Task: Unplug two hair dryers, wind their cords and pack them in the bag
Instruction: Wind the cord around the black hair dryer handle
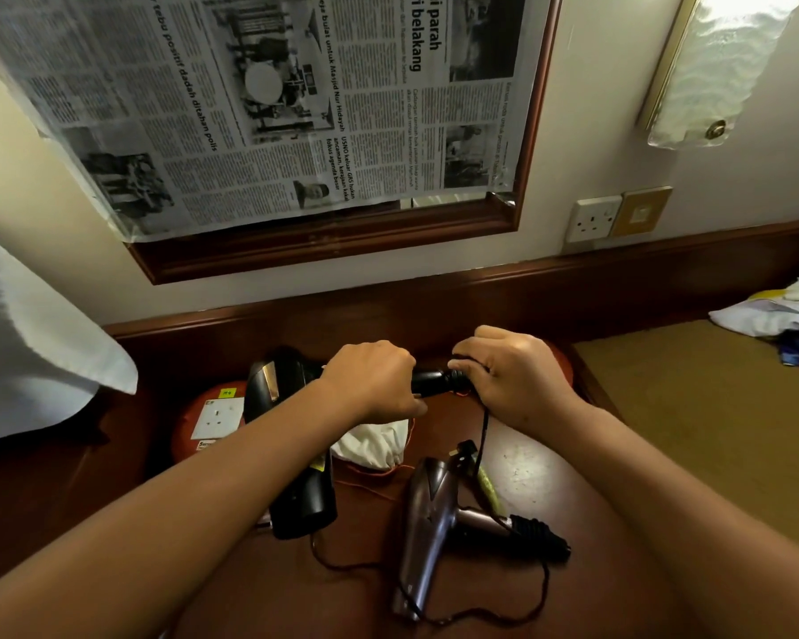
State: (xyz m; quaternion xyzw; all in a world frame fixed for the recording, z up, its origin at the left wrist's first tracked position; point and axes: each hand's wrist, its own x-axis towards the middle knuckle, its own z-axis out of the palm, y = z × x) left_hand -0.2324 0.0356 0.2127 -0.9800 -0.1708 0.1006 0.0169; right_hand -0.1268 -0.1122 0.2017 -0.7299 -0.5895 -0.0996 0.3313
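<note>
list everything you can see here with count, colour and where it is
black hair dryer: 1, black, desk left, handle gripped
bronze hair dryer: 1, brown, desk front, lying flat
cord: 1, black, hanging from the right hand
plug: 1, black, by the bronze dryer
bag: 1, white, desk centre
extension socket: 1, red and white, desk left
wall socket: 1, white, wall right
newspaper: 1, over the mirror
left hand: grips handle
right hand: pinches cord
</note>
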